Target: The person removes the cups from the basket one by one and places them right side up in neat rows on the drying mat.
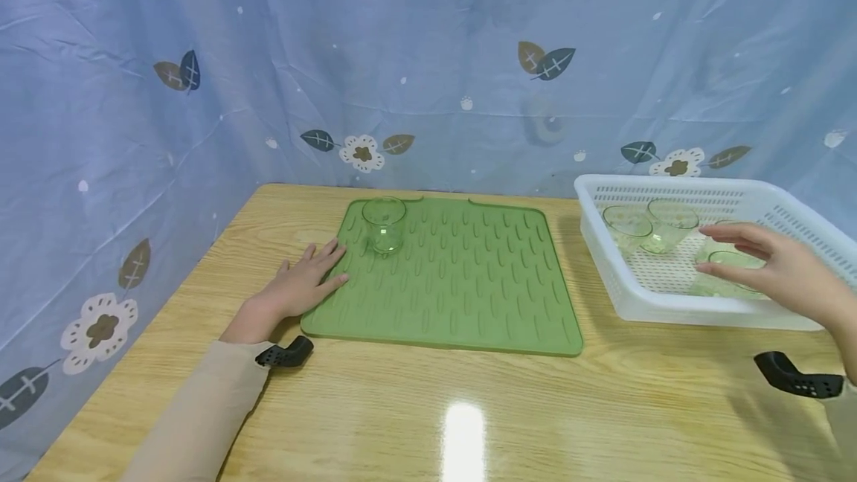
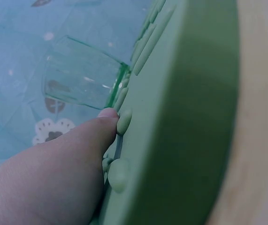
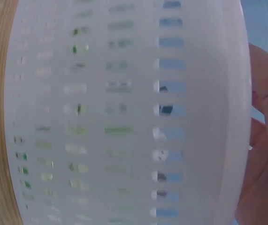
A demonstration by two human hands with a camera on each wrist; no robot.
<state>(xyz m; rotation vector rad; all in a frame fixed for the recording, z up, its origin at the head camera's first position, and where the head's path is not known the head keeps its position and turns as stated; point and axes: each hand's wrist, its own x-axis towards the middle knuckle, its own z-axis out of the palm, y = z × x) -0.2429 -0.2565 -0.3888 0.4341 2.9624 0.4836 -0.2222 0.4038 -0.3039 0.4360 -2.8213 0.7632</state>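
A green ridged mat (image 1: 462, 281) lies on the table, with one clear green glass (image 1: 385, 227) standing near its back left corner. Flat on the mat's left edge rests my left hand (image 1: 297, 288), fingers spread, just in front of that glass. The left wrist view has the thumb of this hand (image 2: 63, 173) on the mat (image 2: 148, 126), close to the glass (image 2: 82, 75). Over the right part of a white basket (image 1: 710, 309), my right hand (image 1: 790, 266) has its thumb and fingers parted above green glasses (image 1: 726, 281). The basket wall (image 3: 209, 117) hides much of this hand (image 3: 267, 140) in the right wrist view.
Two more glasses (image 1: 626, 225) (image 1: 669, 223) stand in the basket's left part. Behind the wooden table (image 1: 375, 407) and along its left side hangs a blue patterned curtain (image 1: 435, 43). The basket's raised walls surround the glasses.
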